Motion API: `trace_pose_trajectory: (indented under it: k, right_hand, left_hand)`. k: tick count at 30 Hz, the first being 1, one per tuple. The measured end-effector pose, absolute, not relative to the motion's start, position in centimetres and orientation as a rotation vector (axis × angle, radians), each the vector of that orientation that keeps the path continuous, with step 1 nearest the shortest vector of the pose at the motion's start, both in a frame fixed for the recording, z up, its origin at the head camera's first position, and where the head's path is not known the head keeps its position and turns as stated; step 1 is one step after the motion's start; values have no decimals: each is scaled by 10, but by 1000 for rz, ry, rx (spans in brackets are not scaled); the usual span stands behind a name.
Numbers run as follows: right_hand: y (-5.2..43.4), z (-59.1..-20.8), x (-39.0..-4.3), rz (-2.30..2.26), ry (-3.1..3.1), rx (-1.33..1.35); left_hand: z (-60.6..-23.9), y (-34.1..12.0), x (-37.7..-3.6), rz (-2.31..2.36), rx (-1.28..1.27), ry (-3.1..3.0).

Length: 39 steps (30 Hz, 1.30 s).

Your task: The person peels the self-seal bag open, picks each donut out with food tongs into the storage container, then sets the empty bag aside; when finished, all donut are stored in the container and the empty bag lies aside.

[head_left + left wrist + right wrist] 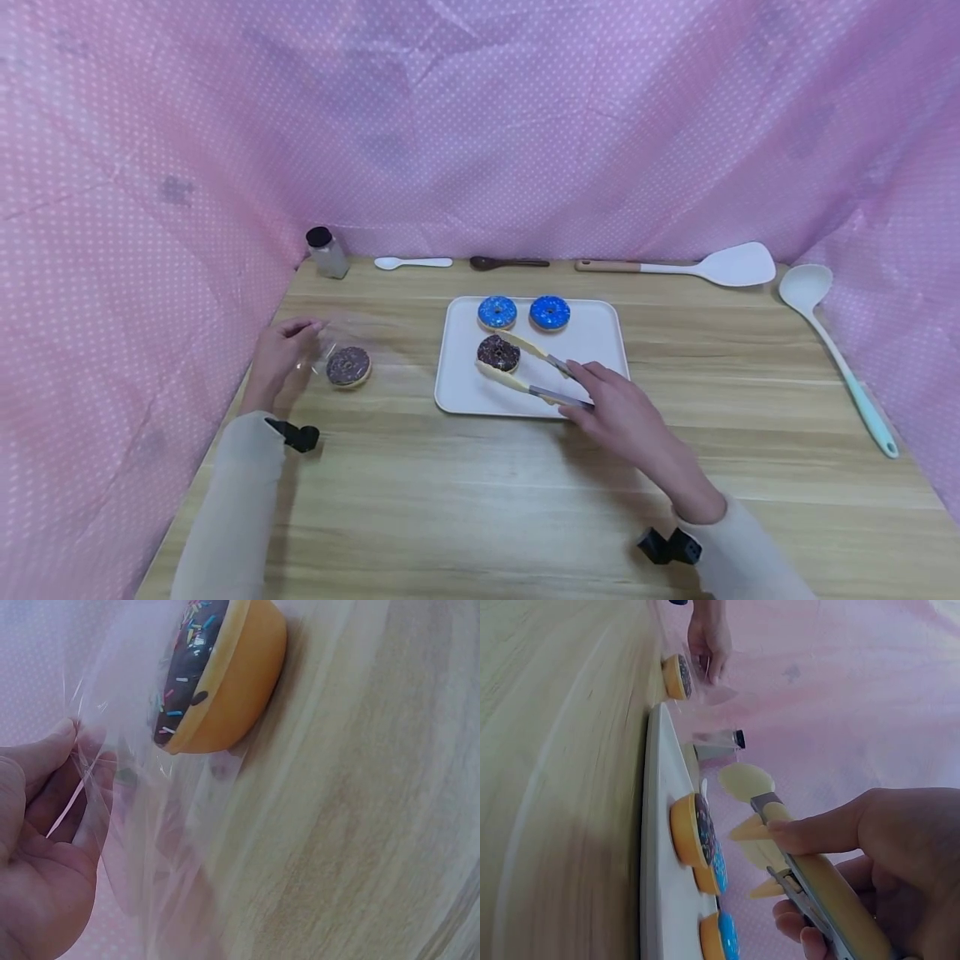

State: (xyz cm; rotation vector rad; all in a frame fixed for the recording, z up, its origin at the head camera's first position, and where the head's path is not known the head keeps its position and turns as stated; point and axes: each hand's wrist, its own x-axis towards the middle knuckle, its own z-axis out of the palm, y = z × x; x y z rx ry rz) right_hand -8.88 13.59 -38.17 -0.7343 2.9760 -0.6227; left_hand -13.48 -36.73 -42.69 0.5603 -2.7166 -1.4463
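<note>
R hand point(622, 412) pinching tongs point(528, 371) round choc donut point(498, 353) on tray point(600, 333) | L hand point(281, 358) pinching clear bag point(330, 337) open | advised: tongs squeezed evenly, donut kept level, bag mouth held wide.

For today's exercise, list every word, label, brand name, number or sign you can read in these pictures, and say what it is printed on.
None: no readable text in any view.
The small bottle with the black cap shows no legible label.
The tray, tongs, doughnuts, clear bag and utensils along the back are unmarked.
The pink cloth bears only white dots.
</note>
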Motion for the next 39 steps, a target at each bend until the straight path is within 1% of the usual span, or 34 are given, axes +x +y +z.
trace_pose_trajectory:
  k: [9, 15, 30, 35, 39]
  right_hand:
    - [96, -379, -98, -604, 2967, -881]
    - [72, -376, -104, -533, 2905, -915]
    - [32, -381, -129, -459, 2903, -1040]
    - [19, -381, -134, -404, 2884, -1049]
    - [13, -383, -138, -390, 2867, -1107]
  left_hand:
    - [-425, -370, -134, -1423, 475, -2732]
    - [-426, -371, -133, -1454, 444, -2710]
    - [-424, -372, -135, -1416, 445, -2756]
    - [-424, -373, -134, -1402, 448, -2772]
    - [-424, -372, -134, -1414, 443, -2767]
